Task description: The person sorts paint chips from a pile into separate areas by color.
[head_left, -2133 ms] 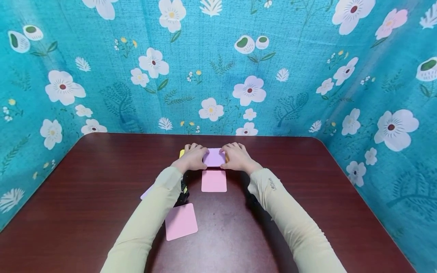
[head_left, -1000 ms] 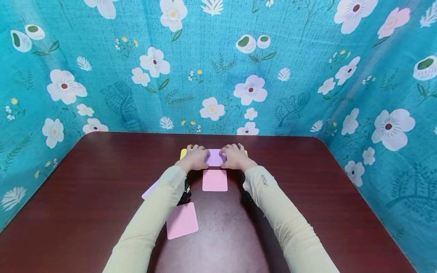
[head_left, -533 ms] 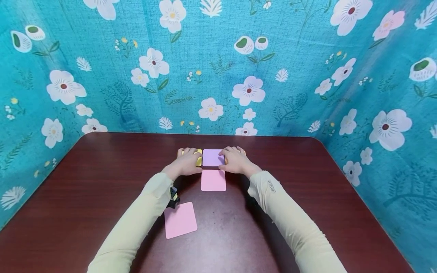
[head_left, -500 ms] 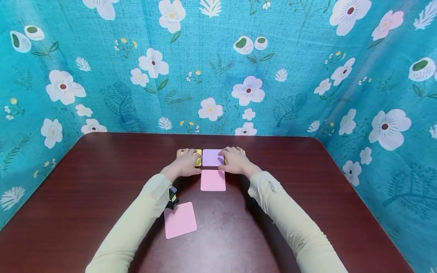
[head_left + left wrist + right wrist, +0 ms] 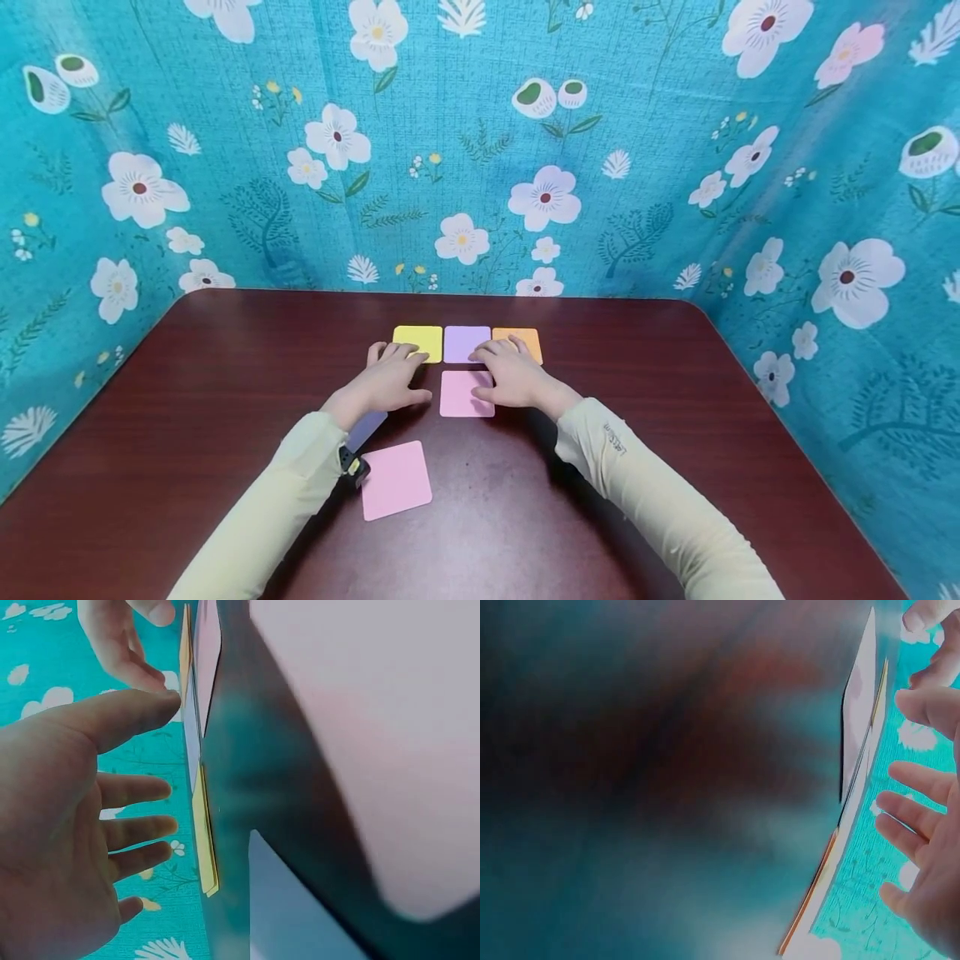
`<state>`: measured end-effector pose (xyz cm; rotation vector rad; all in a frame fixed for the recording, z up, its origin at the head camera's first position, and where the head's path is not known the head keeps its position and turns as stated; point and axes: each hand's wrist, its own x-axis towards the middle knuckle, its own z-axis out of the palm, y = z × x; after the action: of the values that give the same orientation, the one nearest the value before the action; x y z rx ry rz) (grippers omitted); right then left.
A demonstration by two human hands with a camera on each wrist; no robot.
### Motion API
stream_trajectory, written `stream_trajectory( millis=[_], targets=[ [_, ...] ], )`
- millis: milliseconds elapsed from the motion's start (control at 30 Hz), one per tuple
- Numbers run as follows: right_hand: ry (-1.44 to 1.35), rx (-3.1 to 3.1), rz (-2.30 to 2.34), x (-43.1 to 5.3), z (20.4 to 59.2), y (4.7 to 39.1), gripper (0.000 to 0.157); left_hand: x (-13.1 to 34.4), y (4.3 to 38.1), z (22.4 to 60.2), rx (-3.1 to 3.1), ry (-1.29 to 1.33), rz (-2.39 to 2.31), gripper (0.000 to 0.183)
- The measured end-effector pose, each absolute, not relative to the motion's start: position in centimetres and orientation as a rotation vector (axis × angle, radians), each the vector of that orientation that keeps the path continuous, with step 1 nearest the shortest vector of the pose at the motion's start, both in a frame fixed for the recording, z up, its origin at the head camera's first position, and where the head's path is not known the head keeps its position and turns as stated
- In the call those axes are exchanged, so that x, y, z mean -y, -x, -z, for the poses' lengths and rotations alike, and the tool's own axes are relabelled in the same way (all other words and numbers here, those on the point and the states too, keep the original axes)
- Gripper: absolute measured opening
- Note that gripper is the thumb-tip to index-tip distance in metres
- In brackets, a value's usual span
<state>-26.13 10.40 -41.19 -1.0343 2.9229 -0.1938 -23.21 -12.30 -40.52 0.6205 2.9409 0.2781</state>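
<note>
A yellow card (image 5: pixel 418 334), a purple card (image 5: pixel 466 340) and an orange card (image 5: pixel 527 337) lie edge to edge in a row. Just nearer than the purple one lies a pink card (image 5: pixel 455 395). My left hand (image 5: pixel 384 385) is over the table by the yellow card's near edge; the left wrist view shows its fingers spread, holding nothing, and the yellow card (image 5: pixel 202 847) with a doubled edge. Above the orange and pink cards is my right hand (image 5: pixel 517 377), its fingers apart and empty in the right wrist view, off the orange card (image 5: pixel 810 892).
A second pink card (image 5: pixel 397 483) lies turned on the dark wooden table (image 5: pixel 637 467), close to the left wrist. Another purple card (image 5: pixel 367 431) shows partly beneath that wrist. A blue flowered cloth (image 5: pixel 480 150) hangs behind the table's far edge.
Both hands were at the purple card's sides. The left moved away over the yellow card, then both drew back toward me. The row of three cards is uncovered more; the cards stay put.
</note>
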Motion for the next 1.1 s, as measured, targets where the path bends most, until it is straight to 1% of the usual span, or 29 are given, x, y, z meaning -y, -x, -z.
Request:
stream_trajectory(
  millis=[433,700,833,967,1100],
  targets=[
    [1.213,-2.897,0.237,-9.3,41.0,22.8,0.061,12.6,20.1,40.1,-3.043,-0.717,-0.303,0.063],
    [1.323,-2.834,0.205,-8.4,41.1,20.8,0.059,13.9,17.7,40.5,-3.053,-0.769,-0.339,0.064],
    [1.369,-2.821,0.181,-8.0,41.0,20.0,0.062,14.3,16.5,40.6,-3.070,-0.808,-0.315,0.062],
    [1.390,-2.804,0.158,-7.6,40.8,19.1,0.065,14.6,15.3,40.9,-3.082,-0.853,-0.294,0.060],
    [1.391,-2.776,0.132,-7.3,40.8,18.3,0.067,14.9,14.0,41.4,-3.084,-0.867,-0.274,0.064]
  ],
)
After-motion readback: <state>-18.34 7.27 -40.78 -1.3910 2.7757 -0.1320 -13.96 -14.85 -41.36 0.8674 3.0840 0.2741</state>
